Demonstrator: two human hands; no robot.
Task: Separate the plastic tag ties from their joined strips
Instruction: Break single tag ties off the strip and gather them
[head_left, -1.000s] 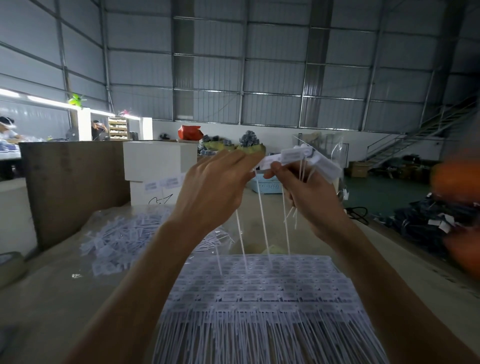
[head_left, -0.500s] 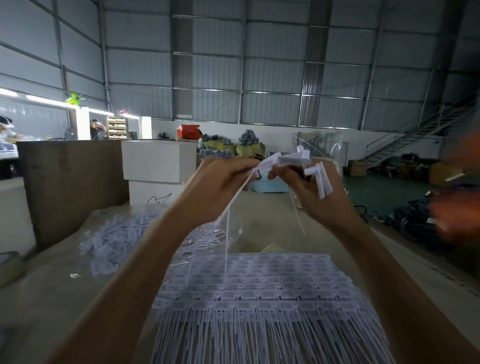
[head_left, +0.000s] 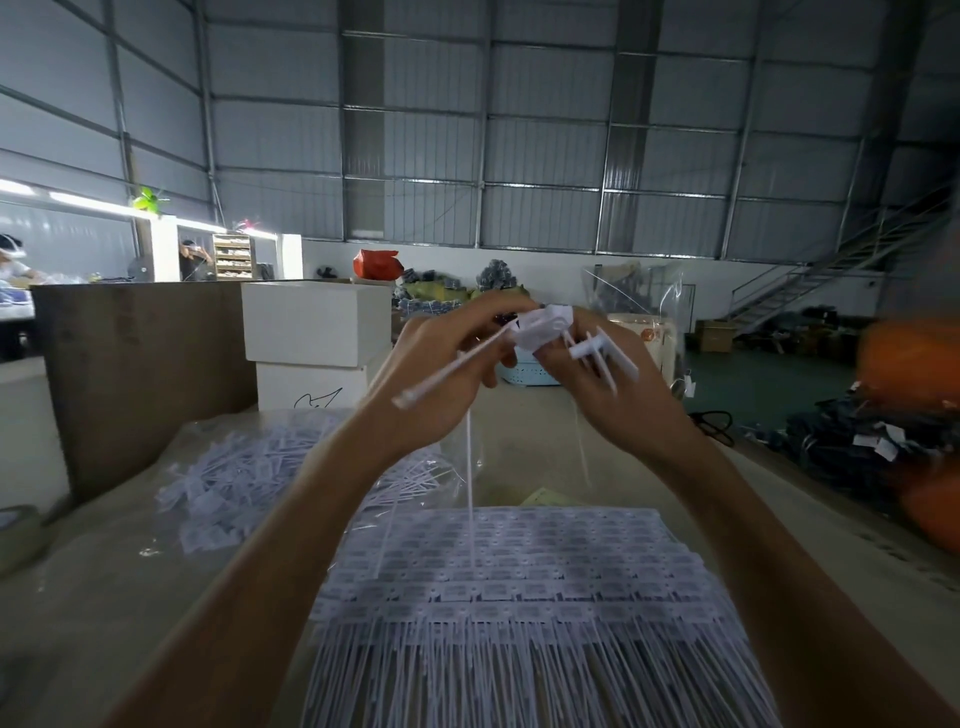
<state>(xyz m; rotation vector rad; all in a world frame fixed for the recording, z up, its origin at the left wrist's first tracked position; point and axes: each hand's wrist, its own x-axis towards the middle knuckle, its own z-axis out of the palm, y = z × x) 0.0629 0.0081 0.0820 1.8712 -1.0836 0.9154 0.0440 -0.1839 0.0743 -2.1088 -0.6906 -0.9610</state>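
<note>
So the strip of tag ties (head_left: 540, 330) is up in the air right in front of me, dead centre, pinched between both hands. My left hand (head_left: 441, 374) has thumb and fingers curled on the tag at the near end, and that tie's tail (head_left: 452, 370) sticks out toward 8 o'clock across my palm. My right hand (head_left: 618, 384) pinches the rest of the strip, with a few joined ties (head_left: 605, 356) fanning over my knuckles toward 4 o'clock. Can't really tell how the hidden fingers sit underneath

Tip for this bit, imo: grip close to the joint and twist rather than yank, otherwise the thin tails probably bend or the wrong tie snaps off

Versus half a second back, the tail in my left hand has swung flatter and more sideways, and the hands look a touch lower

Below at 6 o'clock is the big stack of joined strips (head_left: 519, 587) on the table (head_left: 104, 597), and at 9 o'clock the loose pile of separated ties (head_left: 234, 483)
</note>
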